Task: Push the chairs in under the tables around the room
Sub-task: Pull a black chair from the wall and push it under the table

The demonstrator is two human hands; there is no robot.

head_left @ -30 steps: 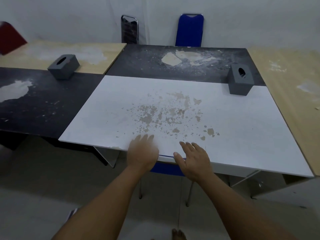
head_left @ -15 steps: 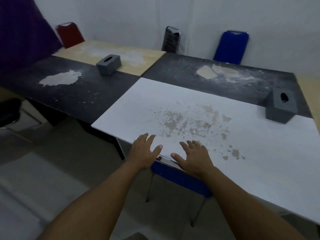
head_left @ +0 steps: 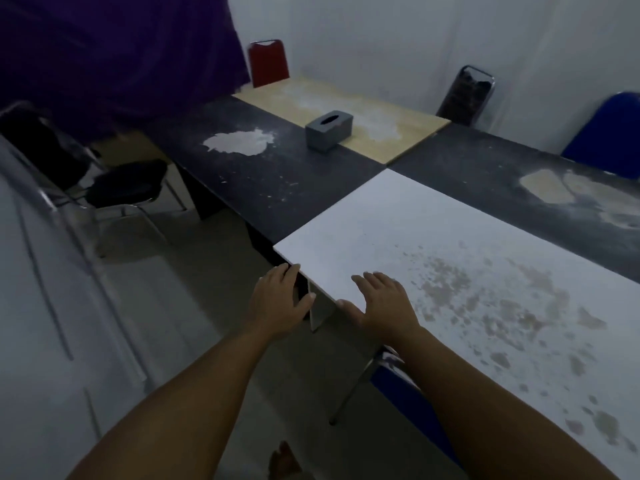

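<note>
The view is now facing further left than a moment ago: the second grey box is no longer showing, and a black chair is appearing at the left, standing out on the floor, clear of the dark counter. Both hands are sitting nearer the white counter's left corner than before. The left hand is hanging just off that corner, fingers relaxed and spread, its grip wide and holding nothing. The right hand is lying flat over the counter's near edge, fingers straight, its grip wide too. The blue chair is sitting tucked under the white counter, below the right forearm, only its back and a metal leg showing.

The white top is showing brown patches of peeling. Beyond it, a dark counter is carrying a pale blotch, and a wooden counter is joining it, with a grey box straddling their seam. A red chair, a dark chair and another blue chair back are standing along the far white wall. A purple curtain is hanging at the upper left.
</note>
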